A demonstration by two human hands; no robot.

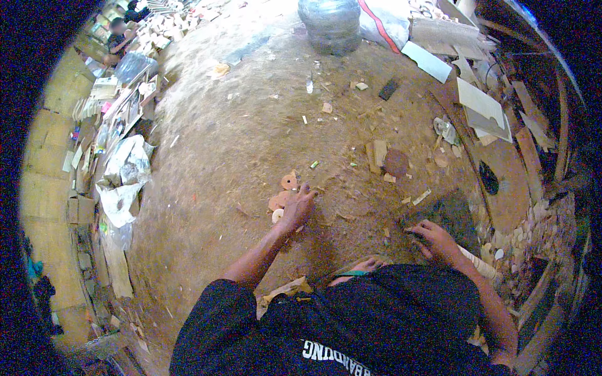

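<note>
My left hand (300, 208) is low over the dirt floor, its fingers stretched forward and slightly apart. Right beside it lies a small group of round wooden discs: a reddish one with a dark centre hole (289, 181), plain tan ones (279, 200) and a pale disc with a hole (278, 215). Whether the fingertips touch the discs cannot be made out. My right hand (434, 242) is held further right, over a dark patch of ground. Its fingers are loosely bent and apart, with nothing clearly seen in them.
Wood blocks (376, 155) and a reddish-brown disc (396, 162) lie ahead on the right. White plastic bags (125, 178) line the left side. A wrapped round bundle (330, 25) stands at the far end. Pale boards (483, 109) lean at right. A person (118, 37) sits far left.
</note>
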